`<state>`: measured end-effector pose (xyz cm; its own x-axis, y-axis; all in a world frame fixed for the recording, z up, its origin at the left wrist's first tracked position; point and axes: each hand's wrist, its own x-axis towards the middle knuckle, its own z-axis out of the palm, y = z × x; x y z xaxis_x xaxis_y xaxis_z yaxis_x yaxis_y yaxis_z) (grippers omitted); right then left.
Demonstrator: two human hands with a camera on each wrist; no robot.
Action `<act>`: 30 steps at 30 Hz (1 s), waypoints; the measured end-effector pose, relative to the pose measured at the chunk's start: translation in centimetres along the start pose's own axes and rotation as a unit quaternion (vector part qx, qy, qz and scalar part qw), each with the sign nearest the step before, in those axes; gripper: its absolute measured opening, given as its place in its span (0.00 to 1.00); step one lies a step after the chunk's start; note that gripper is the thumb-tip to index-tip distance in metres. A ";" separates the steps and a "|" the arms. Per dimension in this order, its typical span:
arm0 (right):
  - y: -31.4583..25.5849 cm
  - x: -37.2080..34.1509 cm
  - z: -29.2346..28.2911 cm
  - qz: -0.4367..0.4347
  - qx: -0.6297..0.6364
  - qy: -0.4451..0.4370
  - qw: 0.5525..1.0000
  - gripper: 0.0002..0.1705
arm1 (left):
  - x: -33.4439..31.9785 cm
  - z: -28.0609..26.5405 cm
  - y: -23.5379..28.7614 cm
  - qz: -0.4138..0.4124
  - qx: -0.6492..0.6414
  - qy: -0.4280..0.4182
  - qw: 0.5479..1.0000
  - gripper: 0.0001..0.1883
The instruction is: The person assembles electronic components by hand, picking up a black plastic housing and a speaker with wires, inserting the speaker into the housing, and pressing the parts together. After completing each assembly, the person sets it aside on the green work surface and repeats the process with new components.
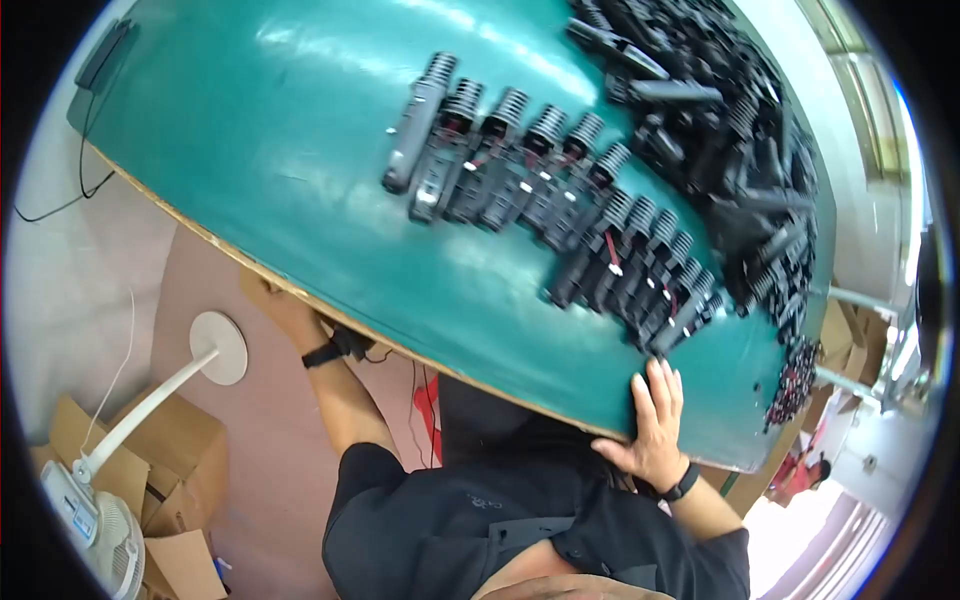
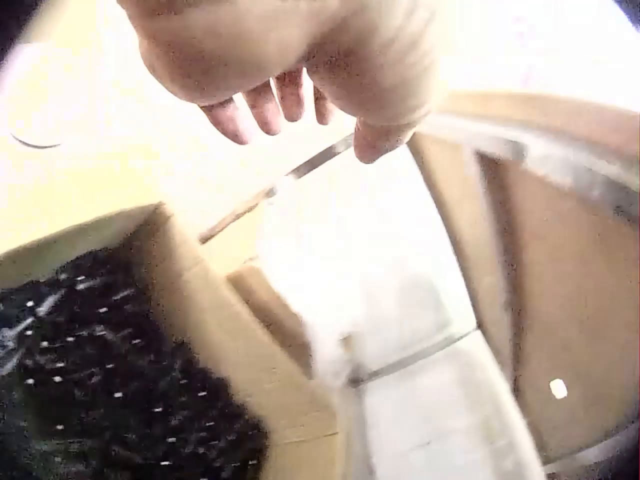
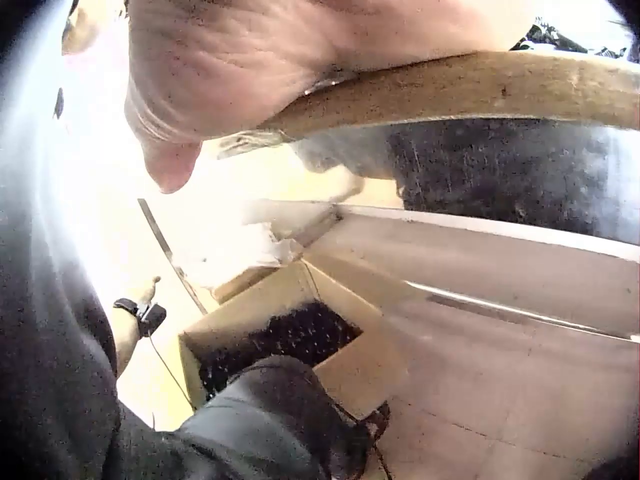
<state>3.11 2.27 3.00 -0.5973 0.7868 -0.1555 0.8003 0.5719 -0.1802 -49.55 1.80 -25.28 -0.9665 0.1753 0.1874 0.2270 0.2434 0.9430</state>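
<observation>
My right hand (image 1: 655, 430) rests on the edge of the green tabletop (image 1: 350, 240), fingers straight and the thumb spread along the rim. Just past its fingertips ends a row of black handle-shaped housings (image 1: 575, 270) with ribbed ends, some showing red wires. My left hand (image 1: 290, 310) is down beside the table's left edge, its far part hidden by the tabletop. In the left wrist view that hand hangs with loose fingers (image 2: 265, 105) and nothing in it. Below it stands a cardboard box (image 2: 190, 290) filled with small black parts (image 2: 120, 380).
A large heap of black housings (image 1: 740, 150) covers the table's far right, with small reddish parts (image 1: 795, 385) by the edge. A white fan (image 1: 110, 530) and opened cartons (image 1: 185, 450) stand on the floor at left. A cable (image 1: 85, 150) hangs over the table's left end.
</observation>
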 end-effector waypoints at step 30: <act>1.8 -1.8 1.2 -0.091 0.125 0.162 0.975 0.43 | -6.4 8.3 33.0 0.322 0.340 -0.366 0.804 0.15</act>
<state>5.55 1.57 1.83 -0.6476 0.7329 0.2085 0.6203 0.6660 -0.4144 -34.84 16.61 2.38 -0.3494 0.9281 0.1290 0.9055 0.2991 0.3009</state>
